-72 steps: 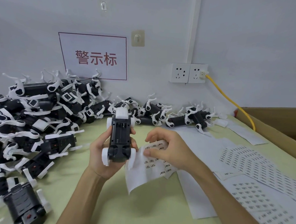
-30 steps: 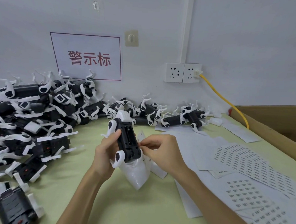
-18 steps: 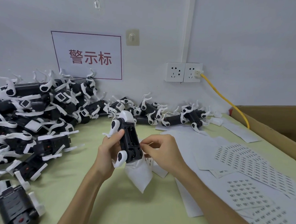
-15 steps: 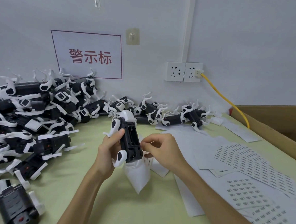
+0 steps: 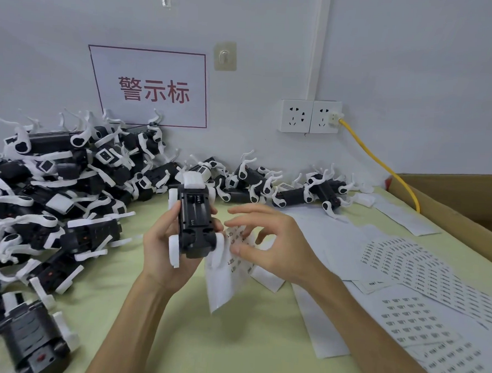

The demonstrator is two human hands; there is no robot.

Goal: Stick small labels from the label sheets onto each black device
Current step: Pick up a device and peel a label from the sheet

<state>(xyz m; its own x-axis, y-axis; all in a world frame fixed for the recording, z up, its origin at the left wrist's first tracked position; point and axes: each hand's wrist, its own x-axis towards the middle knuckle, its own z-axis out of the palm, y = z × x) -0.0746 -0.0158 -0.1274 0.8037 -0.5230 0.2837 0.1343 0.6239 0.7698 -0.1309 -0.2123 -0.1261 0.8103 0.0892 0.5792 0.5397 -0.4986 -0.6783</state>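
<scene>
Left hand [image 5: 163, 253] grips a black device [image 5: 195, 226] upright above the table [image 5: 174, 339], centre frame, thumb on its left side, fingers wrapped behind with tips showing at its right edge. The device's white wheels stick out at the sides, white cap on top. A label sheet [image 5: 224, 279] hangs down just behind and right of the device. The device covers the sheet's upper left edge and what holds it there is hidden. Right hand [image 5: 270, 244] is loosely spread over the sheet, thumb tip touching the printed part, index and middle fingers stretched toward the device's right side. Cannot tell if a label is on a fingertip. The right hand covers the sheet's right part, and the right forearm crosses over blank paper strips [image 5: 327, 333]. Spare sheets [image 5: 422, 284] with rows of small labels lie flat at the right, overlapping. A big pile of devices [image 5: 53, 193] fills the left side, and a row of devices [image 5: 267, 187] runs along the wall. One more device [image 5: 31, 343] sits near the bottom left corner. A cardboard box [image 5: 452, 205] is at the far right edge. On the wall: a sign [image 5: 150, 88] with red characters, a hook [image 5: 224, 57], a double socket [image 5: 311, 117], and a yellow cable [image 5: 382, 165] running down to the box.
</scene>
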